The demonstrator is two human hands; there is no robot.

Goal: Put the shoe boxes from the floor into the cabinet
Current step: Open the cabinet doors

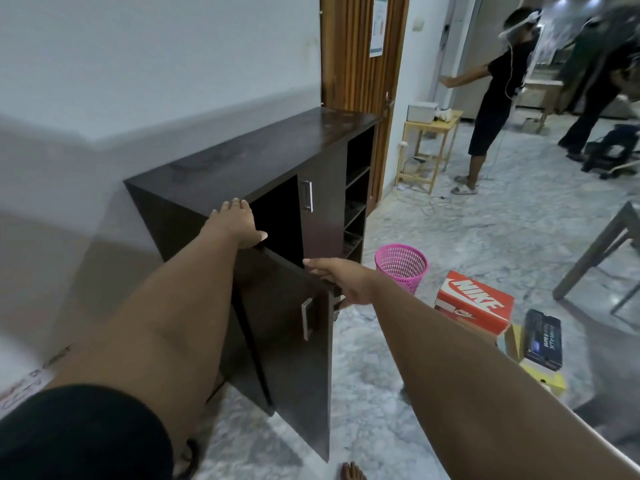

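Observation:
A dark brown cabinet (249,157) stands against the white wall. Its left door (291,358) is swung open toward me, and the compartment behind it looks dark. My left hand (239,220) rests on the cabinet's top front edge, fingers laid flat. My right hand (341,278) grips the top edge of the open door. On the floor to the right lie an orange Nike shoe box (474,303), a dark blue shoe box (542,339) and a yellow box (540,377) partly under them.
A pink mesh waste basket (401,268) stands on the marble floor beside the cabinet. The cabinet's right side has open shelves (356,202). A small wooden table (433,147), two people at the back and a table leg (599,247) occupy the right.

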